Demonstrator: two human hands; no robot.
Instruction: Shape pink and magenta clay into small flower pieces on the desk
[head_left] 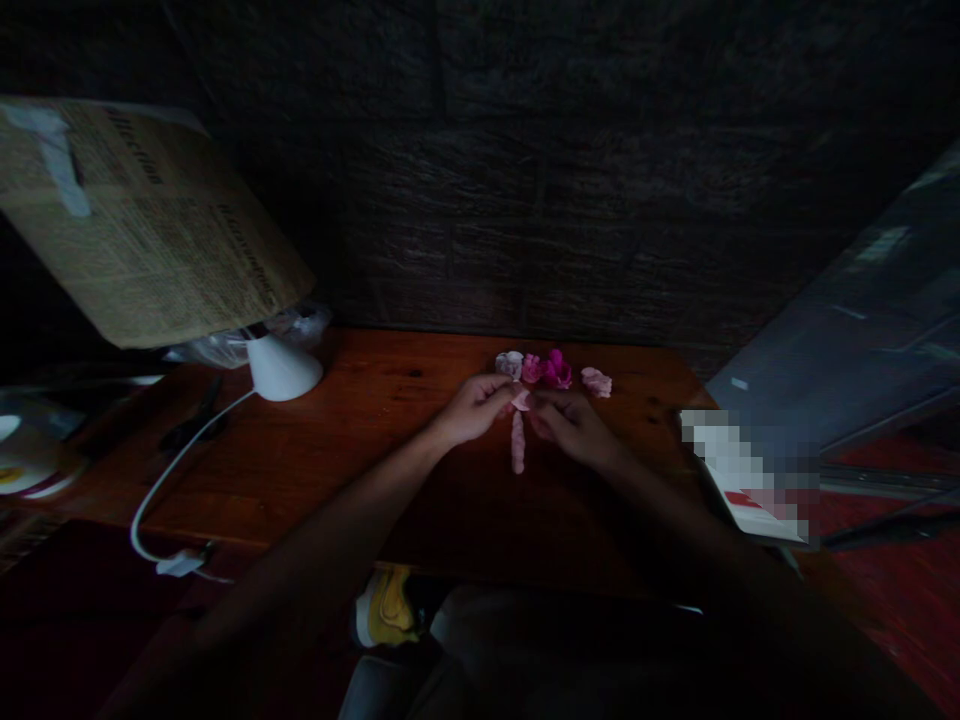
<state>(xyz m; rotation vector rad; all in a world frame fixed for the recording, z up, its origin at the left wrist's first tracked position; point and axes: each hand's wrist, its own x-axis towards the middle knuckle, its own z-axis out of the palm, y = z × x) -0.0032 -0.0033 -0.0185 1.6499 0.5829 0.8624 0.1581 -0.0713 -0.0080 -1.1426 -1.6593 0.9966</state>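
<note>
If you pull your two hands apart with an uneven grip, the small pale pink piece [520, 400] between your fingertips could tear or stretch out of shape, since it looks thin and soft. Press too hard with a thumb and you could flatten it or leave a dent. The knobbly pink strip [517, 445] lies just below your fingers, its far end almost under the piece, so a dropped wrist or a low fingertip could squash or nudge it. Reach too far forward and your knuckles could knock the whitish lump [509, 365] or the bright pink lump [532, 369], which sit close beyond your hands; the magenta lump [557, 370] is beside them, and another pale pink lump [597, 381] lies apart to the right. Your left hand [474, 405] is nearly closed, thumb and fingers pinching one side of the piece; your right hand [574, 425] is curled, its fingertips drawn together on the other side. The piece is small, pale and irregular, held over the wooden table [337, 450] near the middle of your view. It's dim there, so I can't fairly tell whether it touches the strip.
</note>
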